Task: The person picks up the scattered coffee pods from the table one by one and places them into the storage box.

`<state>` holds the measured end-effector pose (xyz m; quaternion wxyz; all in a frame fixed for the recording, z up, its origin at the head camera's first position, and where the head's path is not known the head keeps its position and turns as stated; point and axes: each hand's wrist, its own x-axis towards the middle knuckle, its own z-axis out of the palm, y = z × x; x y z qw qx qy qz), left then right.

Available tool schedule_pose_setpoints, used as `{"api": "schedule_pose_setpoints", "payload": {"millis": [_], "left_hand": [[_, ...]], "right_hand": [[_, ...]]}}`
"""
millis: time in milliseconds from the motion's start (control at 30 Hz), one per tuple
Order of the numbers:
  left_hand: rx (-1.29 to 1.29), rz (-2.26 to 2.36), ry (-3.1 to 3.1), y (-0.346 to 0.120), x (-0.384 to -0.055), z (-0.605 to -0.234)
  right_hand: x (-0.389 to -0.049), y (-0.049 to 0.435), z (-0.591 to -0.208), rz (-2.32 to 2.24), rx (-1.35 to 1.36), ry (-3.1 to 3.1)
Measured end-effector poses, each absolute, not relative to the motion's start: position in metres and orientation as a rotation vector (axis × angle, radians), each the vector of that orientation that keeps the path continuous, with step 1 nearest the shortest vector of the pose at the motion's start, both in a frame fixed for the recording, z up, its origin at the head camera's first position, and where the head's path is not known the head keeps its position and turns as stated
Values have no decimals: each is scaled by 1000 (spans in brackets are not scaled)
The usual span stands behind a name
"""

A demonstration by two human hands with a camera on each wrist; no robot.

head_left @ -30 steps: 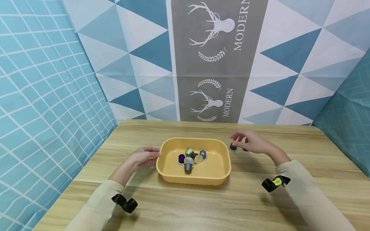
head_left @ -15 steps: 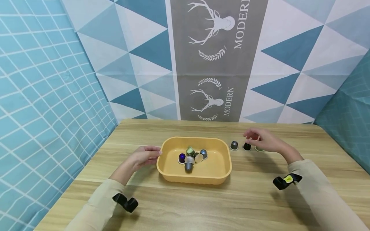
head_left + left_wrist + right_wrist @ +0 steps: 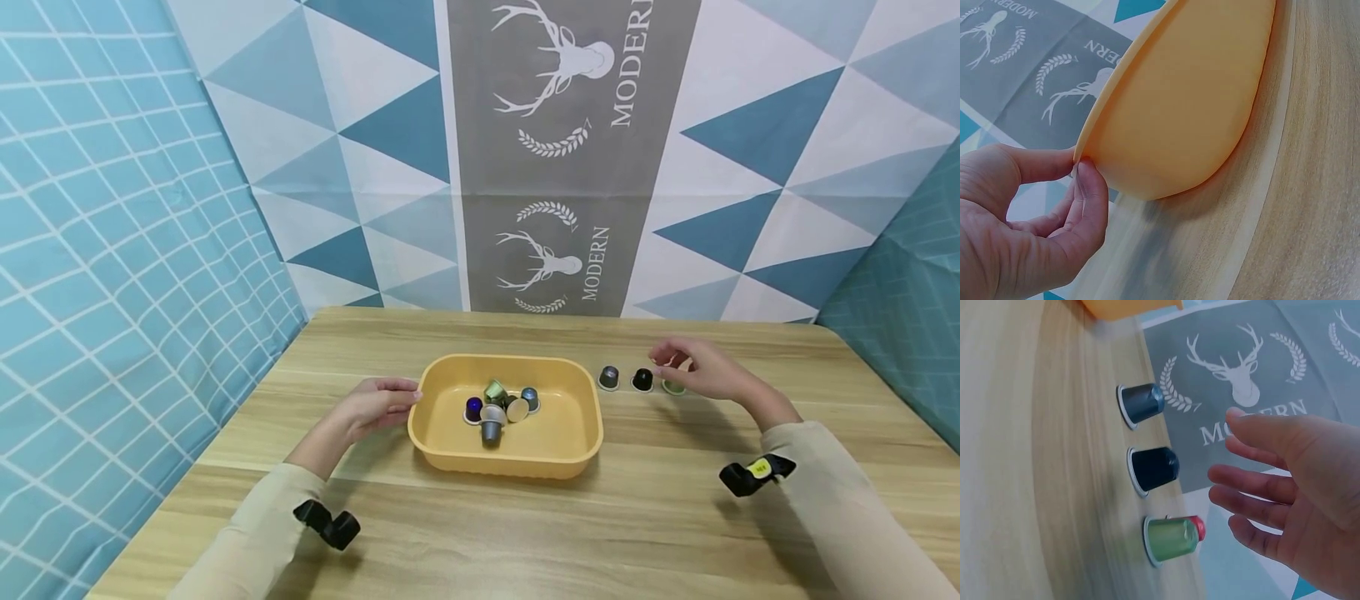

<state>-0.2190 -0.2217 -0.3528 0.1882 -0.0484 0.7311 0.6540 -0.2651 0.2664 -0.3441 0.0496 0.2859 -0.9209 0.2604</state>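
Note:
My left hand (image 3: 381, 407) pinches the left rim of a yellow-orange plastic tub (image 3: 502, 467) between thumb and fingers, plain in the left wrist view. Several coffee capsules lie in a cluster inside it, among them a blue one (image 3: 473, 407), a grey one (image 3: 491, 432) and a green one (image 3: 494, 391). Right of the tub, my right hand (image 3: 701, 368) hovers with loosely bent fingers, holding nothing. Near it, rim-down on the table, stand a dark grey capsule (image 3: 1141, 403), a black capsule (image 3: 1155, 470) and a light green capsule (image 3: 1172, 539). A red capsule (image 3: 1199, 527) is mostly hidden behind the green one.
The wooden table (image 3: 480, 533) ends at the back against a patterned cloth (image 3: 405, 233) with triangles and deer heads. Blue checked cloth (image 3: 112, 250) hangs along the left side, teal cloth (image 3: 900, 317) along the right.
My right hand has moved right, from over the dark grey capsule to near the green one, uncovering the grey and black capsules. The left hand keeps its hold on the tub.

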Motion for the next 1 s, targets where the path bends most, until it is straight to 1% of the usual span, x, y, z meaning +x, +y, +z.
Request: {"api": "schedule_pose_setpoints", "payload": {"millis": [567, 1000], "left_hand": [[-134, 1839, 2055, -222, -220, -352], [-134, 1841, 2052, -222, -220, -353]], "right_hand": [[-271, 286, -359, 758, 744, -2809], [-271, 292, -369, 799, 775, -2812]]}}
